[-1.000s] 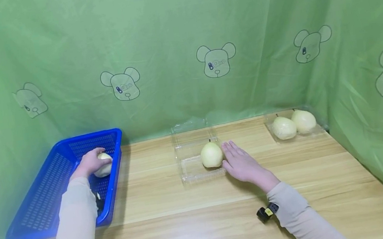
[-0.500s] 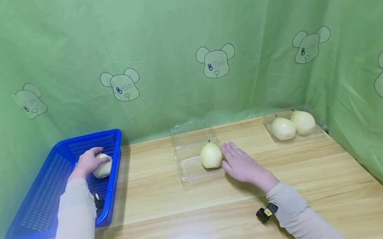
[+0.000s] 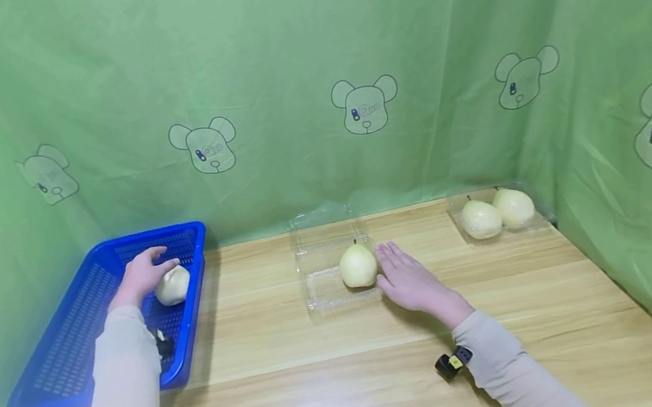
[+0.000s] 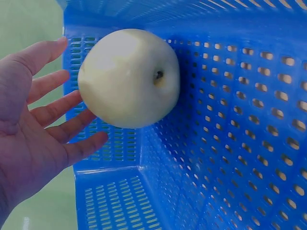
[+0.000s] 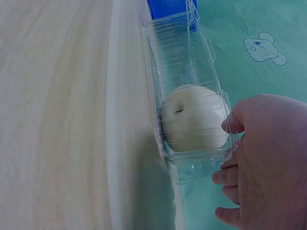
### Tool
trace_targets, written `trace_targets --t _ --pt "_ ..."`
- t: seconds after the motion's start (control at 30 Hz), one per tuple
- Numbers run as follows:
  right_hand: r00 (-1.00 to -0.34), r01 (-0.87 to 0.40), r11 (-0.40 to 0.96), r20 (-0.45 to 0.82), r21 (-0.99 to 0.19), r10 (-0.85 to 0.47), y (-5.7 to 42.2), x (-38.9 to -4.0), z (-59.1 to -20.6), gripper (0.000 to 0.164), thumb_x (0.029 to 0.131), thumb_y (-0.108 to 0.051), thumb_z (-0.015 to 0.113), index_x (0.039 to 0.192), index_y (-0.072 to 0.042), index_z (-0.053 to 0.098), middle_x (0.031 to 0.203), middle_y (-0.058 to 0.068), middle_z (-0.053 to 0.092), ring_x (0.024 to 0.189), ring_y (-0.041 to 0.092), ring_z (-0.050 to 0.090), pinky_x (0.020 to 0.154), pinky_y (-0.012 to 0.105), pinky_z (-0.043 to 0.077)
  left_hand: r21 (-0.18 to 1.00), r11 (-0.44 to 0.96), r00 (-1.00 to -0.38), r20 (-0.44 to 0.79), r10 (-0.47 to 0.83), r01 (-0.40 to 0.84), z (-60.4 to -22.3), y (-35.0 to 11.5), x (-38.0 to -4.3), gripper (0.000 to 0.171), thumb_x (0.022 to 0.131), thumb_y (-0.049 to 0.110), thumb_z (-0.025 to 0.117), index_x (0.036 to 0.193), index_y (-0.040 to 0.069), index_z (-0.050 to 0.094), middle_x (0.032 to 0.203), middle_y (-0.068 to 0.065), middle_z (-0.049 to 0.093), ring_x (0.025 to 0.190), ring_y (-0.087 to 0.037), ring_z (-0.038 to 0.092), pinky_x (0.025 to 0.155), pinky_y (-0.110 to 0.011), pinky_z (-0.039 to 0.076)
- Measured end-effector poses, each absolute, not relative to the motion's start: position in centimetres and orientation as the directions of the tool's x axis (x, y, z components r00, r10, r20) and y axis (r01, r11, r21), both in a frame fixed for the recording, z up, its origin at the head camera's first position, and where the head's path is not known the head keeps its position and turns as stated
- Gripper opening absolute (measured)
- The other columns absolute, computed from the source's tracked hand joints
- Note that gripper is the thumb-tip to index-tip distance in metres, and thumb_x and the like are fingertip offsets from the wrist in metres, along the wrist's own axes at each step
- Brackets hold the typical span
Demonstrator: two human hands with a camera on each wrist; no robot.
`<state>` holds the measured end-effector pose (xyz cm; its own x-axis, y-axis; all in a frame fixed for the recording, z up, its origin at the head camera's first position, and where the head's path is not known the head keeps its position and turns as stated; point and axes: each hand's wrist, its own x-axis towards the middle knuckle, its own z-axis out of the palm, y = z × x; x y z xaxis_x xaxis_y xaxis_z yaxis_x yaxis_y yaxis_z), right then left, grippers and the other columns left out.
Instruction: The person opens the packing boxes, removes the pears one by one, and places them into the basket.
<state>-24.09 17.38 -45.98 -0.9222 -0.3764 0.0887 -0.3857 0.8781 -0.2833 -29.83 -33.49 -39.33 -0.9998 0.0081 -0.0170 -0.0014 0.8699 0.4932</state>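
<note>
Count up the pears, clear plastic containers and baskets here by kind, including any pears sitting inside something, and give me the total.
Pears: 4 (1 in the basket, 1 in the middle container, 2 in the right-hand container)
Clear plastic containers: 2
Baskets: 1, blue
Total: 7

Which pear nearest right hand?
The lone pear in the middle clear container, beside that hand; two pears are in the right container, one in the blue basket.
</note>
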Motion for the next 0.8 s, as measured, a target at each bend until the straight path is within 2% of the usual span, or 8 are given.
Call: trace_targets --t 0.3,0.6,0.8 --pt "-0.922 -0.386 0.879 0.09 -0.28 -0.376 17.3 -24.0 -45.9 0.062 0.103 -0.029 0.036 0.151 0.006 0.021 0.16 0.022 0.019 0.149 0.04 0.016 0.123 0.051 0.018 0.537 0.843 -1.0 0.02 -0.015 -0.002 -37.9 -33.0 -29.4 0.065 0.099 0.037 0.052 0.146 -0.006 0.035 0.146 -0.036 0.037 0.134 -0.053 0.034 0.109 -0.063 0.033" --pt "-0.922 -0.386 0.878 0.092 -0.283 -0.375 17.3 -24.0 -46.0 0.062 0.103 -0.03 0.035 0.151 0.006 0.02 0.16 0.022 0.019 0.15 0.04 0.016 0.123 0.052 0.018 0.546 0.837 -0.997 0.079 -0.006 0.038 -37.1 -32.7 -29.3 0.064 0.099 0.036 0.052 0.147 -0.004 0.035 0.148 -0.032 0.038 0.132 -0.051 0.039 0.107 -0.063 0.036" --pt "-0.924 -0.382 0.879 0.084 -0.285 -0.374 17.2 -23.9 -45.8 0.063 0.103 -0.03 0.035 0.151 0.006 0.019 0.16 0.022 0.016 0.15 0.04 0.015 0.123 0.051 0.018 0.522 0.851 -0.994 0.112 0.005 0.063 -36.1 -32.2 -29.1 0.064 0.1 0.038 0.05 0.147 -0.002 0.035 0.149 -0.032 0.037 0.136 -0.051 0.033 0.109 -0.065 0.031"
